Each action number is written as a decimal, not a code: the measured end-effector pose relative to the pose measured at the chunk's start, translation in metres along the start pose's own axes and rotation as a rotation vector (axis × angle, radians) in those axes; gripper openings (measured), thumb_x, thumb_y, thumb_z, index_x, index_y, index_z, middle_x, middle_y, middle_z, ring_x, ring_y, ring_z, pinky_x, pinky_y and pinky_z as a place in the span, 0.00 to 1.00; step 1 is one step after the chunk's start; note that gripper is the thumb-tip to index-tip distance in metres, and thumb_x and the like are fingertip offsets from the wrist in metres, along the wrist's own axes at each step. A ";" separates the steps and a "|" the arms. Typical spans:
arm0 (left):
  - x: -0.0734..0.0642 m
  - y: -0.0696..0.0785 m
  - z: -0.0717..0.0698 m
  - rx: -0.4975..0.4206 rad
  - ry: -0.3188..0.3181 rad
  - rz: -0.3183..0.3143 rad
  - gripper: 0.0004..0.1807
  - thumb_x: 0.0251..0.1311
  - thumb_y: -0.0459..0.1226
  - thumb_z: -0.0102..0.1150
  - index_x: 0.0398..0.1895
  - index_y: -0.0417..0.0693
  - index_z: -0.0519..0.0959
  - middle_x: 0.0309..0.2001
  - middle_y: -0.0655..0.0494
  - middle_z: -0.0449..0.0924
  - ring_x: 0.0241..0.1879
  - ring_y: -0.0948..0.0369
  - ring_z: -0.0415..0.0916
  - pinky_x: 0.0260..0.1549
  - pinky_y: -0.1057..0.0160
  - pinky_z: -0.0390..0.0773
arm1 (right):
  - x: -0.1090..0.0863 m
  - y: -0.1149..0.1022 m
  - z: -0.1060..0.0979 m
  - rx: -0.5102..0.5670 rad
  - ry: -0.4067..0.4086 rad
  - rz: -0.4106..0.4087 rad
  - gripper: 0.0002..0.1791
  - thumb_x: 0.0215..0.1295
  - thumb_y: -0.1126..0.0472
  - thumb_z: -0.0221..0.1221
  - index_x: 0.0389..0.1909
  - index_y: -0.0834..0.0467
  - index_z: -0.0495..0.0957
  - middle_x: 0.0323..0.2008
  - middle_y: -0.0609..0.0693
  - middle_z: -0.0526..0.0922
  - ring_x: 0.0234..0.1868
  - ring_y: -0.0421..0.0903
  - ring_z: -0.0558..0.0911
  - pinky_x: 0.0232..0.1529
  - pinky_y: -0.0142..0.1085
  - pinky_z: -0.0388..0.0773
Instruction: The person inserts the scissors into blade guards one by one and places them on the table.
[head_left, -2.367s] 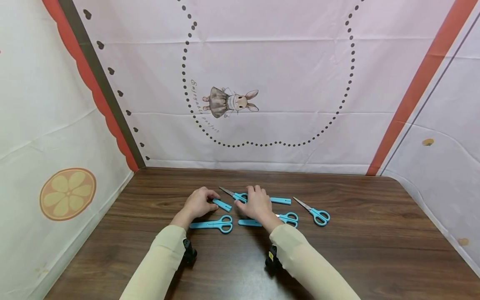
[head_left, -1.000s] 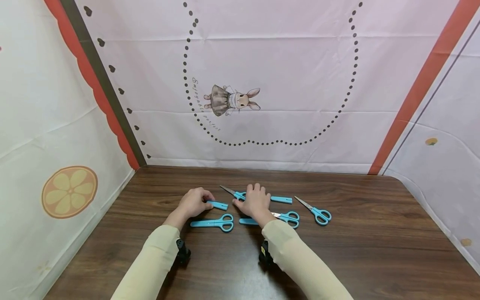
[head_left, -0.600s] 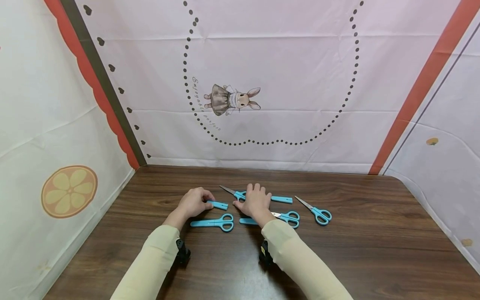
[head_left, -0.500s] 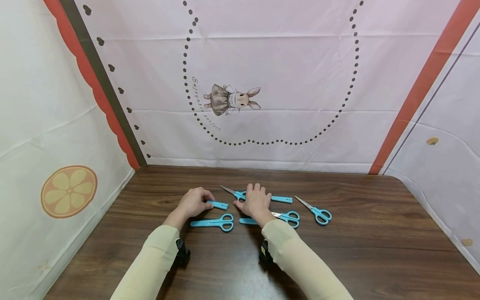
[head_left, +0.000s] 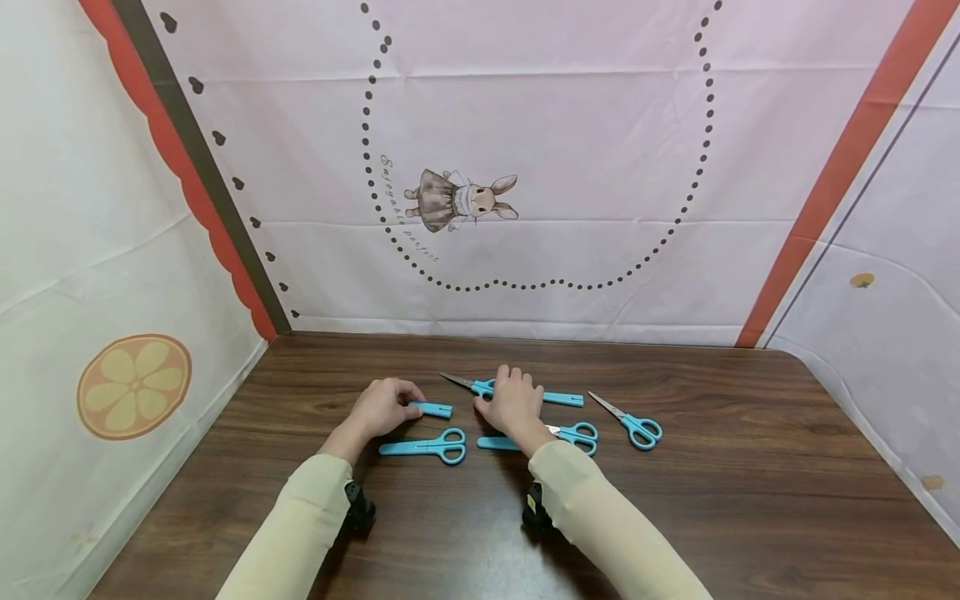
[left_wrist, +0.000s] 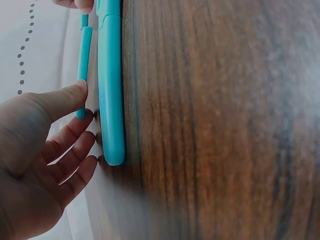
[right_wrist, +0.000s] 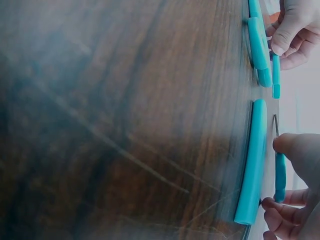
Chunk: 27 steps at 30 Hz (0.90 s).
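My left hand point(head_left: 381, 408) pinches a light-blue scissors sheath point(head_left: 435, 410) between thumb and fingers, its slotted end facing right. In the left wrist view the thumb presses on this sheath point(left_wrist: 86, 55). My right hand point(head_left: 516, 400) holds a bare-bladed pair of blue scissors point(head_left: 482, 387) by the handle, the blades pointing left and away. The palm hides part of the handle in the head view; the right wrist view shows thumb and fingers on the handle point(right_wrist: 280, 172). Another blue sheath point(head_left: 562, 399) lies just right of this hand, partly covered by it.
Sheathed scissors point(head_left: 423, 447) lie in front of the left hand. Scissors partly in a sheath point(head_left: 576, 435) lie under the right wrist. Unsheathed scissors point(head_left: 633, 423) rest farther right. The wooden table point(head_left: 720, 500) meets a patterned cloth wall point(head_left: 585, 183) behind.
The sheath in my left hand has turned from slanting toward me to nearly level and moved slightly left. Just now, the right hand and its scissors have shifted slightly right.
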<state>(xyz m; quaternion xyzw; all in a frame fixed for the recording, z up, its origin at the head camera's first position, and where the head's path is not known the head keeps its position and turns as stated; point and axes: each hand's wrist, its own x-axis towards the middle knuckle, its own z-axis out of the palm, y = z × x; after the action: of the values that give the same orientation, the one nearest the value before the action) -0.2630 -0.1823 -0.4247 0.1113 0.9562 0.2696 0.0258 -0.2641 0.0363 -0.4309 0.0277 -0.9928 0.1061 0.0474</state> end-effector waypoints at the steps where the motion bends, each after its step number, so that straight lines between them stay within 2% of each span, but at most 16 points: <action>1: 0.000 0.000 0.000 -0.001 0.000 0.003 0.02 0.53 0.39 0.65 0.29 0.59 0.82 0.30 0.62 0.77 0.30 0.64 0.71 0.31 0.61 0.71 | 0.000 0.000 0.000 0.005 0.001 -0.001 0.30 0.57 0.38 0.56 0.48 0.59 0.69 0.42 0.57 0.74 0.40 0.54 0.74 0.40 0.49 0.70; 10: -0.001 -0.001 0.000 -0.003 -0.003 0.014 0.02 0.53 0.39 0.65 0.30 0.57 0.82 0.29 0.62 0.77 0.28 0.64 0.70 0.30 0.62 0.70 | 0.000 0.002 0.000 0.066 0.019 -0.002 0.29 0.59 0.43 0.57 0.49 0.62 0.70 0.44 0.59 0.74 0.43 0.56 0.74 0.43 0.52 0.70; 19: -0.002 -0.003 0.000 0.011 -0.003 0.022 0.02 0.52 0.40 0.65 0.30 0.57 0.82 0.29 0.63 0.77 0.29 0.65 0.71 0.31 0.62 0.71 | -0.002 0.004 -0.002 0.051 0.029 -0.011 0.25 0.60 0.45 0.55 0.45 0.63 0.73 0.42 0.58 0.74 0.41 0.55 0.73 0.43 0.53 0.70; 27: -0.003 -0.005 -0.001 0.018 0.006 0.042 0.02 0.52 0.39 0.65 0.29 0.58 0.82 0.29 0.63 0.77 0.29 0.65 0.71 0.31 0.61 0.71 | -0.002 0.007 -0.002 0.044 0.031 -0.007 0.26 0.61 0.43 0.55 0.49 0.61 0.72 0.44 0.58 0.74 0.43 0.56 0.73 0.43 0.52 0.70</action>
<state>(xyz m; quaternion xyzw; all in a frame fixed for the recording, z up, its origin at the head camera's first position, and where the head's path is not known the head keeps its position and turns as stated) -0.2614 -0.1878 -0.4263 0.1308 0.9561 0.2618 0.0162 -0.2623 0.0436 -0.4306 0.0305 -0.9893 0.1281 0.0628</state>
